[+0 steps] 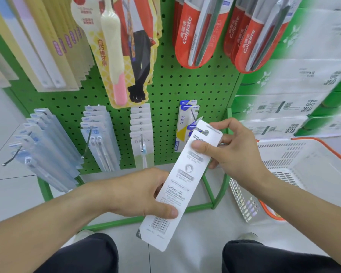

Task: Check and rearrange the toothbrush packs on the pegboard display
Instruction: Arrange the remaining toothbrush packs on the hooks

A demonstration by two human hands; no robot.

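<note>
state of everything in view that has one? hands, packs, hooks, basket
White pack: off its hook, printed back up, held tilted by both hands.
Left hand: grips the pack's lower part.
Right hand: pinches the pack's top end.
Blue-white packs: hanging on the pegboard.
Colgate packs: hanging.
Far-left hook: front end bare.
Basket: on the floor; contents unclear.

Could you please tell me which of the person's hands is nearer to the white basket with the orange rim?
Right. The right hand, gripping the top of the white toothbrush pack, sits just left of the white basket. The left hand grips the pack's lower end, farther left.
</note>
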